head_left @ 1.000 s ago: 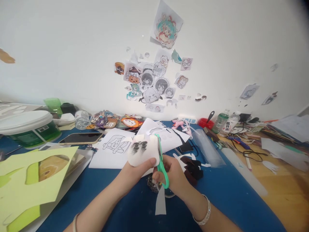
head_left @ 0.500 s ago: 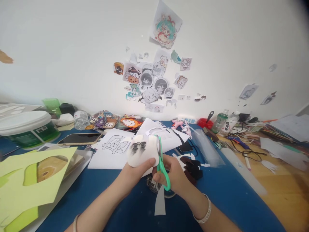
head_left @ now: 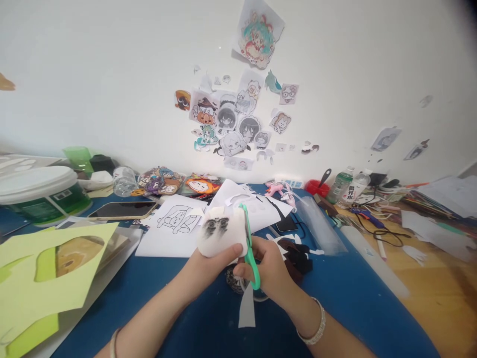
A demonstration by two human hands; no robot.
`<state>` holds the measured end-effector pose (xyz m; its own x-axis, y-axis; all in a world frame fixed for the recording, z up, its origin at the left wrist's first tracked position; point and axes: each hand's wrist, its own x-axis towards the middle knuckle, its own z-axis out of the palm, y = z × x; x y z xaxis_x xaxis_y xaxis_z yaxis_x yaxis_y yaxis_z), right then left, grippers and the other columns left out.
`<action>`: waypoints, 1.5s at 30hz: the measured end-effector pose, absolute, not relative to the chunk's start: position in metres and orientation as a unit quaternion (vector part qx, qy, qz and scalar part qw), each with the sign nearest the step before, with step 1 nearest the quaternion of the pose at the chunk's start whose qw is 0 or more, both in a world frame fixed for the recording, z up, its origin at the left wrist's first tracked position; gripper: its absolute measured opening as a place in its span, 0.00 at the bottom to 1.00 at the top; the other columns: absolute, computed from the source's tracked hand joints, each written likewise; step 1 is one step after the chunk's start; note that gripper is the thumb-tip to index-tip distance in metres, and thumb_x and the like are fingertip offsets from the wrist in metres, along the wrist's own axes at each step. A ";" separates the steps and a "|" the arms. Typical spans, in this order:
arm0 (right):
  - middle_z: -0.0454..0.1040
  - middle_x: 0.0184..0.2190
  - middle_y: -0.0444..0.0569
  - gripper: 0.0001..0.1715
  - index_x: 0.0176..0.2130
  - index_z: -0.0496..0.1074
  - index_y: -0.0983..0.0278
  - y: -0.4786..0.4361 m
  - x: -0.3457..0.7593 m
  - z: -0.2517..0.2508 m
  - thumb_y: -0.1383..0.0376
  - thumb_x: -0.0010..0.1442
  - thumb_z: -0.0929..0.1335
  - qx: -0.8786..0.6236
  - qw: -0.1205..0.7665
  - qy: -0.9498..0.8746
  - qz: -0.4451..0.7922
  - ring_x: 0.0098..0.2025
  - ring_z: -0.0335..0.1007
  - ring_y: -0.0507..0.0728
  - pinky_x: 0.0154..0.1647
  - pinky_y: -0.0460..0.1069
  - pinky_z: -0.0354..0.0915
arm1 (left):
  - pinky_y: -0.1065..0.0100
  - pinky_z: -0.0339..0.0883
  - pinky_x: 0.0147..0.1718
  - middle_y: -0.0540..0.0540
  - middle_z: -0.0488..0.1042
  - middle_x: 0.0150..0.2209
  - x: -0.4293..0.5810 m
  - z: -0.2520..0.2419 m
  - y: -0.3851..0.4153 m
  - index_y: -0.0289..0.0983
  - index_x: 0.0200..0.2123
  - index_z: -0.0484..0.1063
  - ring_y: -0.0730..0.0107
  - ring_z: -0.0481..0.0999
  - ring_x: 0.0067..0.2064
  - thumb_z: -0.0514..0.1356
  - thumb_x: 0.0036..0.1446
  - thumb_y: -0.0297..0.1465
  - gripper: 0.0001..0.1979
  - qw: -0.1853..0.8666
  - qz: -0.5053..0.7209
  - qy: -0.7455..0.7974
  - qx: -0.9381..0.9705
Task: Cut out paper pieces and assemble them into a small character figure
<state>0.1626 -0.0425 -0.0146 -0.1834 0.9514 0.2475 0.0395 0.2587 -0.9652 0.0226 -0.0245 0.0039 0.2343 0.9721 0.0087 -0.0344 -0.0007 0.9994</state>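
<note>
My left hand (head_left: 208, 271) pinches a white paper cut-out (head_left: 220, 232) with a dark printed figure on it, held up above the blue table (head_left: 343, 303). My right hand (head_left: 270, 272) grips green-handled scissors (head_left: 249, 248), whose blades run up along the right edge of the cut-out. A thin strip of trimmed paper (head_left: 246, 311) hangs below the hands. A roll of tape (head_left: 234, 279) lies on the table just under them.
White sheets with line drawings (head_left: 175, 226) lie behind the hands. A phone (head_left: 121, 211) and a green tub with a white lid (head_left: 40, 191) sit at the left, yellow-green cut paper (head_left: 44, 278) at the near left. Bottles (head_left: 345, 186), cables and stickers on the wall (head_left: 234, 119) fill the back.
The view has shifted slightly downward. The scissors' handles have closed a little along the cut-out's edge; both hands stay in nearly the same place.
</note>
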 end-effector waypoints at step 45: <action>0.58 0.17 0.39 0.26 0.25 0.66 0.66 -0.046 0.161 -0.011 0.49 0.37 0.75 -0.373 0.544 -0.582 0.475 0.21 0.50 0.48 0.21 0.44 0.55 | 0.59 0.68 0.42 0.40 0.77 0.41 0.028 -0.002 -0.032 0.34 0.41 0.73 0.51 0.72 0.46 0.64 0.41 0.44 0.25 0.614 0.439 0.412 0.510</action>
<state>0.1608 -0.0456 -0.0113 -0.1305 0.9514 0.2790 -0.0829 0.2700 -0.9593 0.0284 -0.0316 -0.0023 0.2750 0.9597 -0.0573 -0.1189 0.0931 0.9885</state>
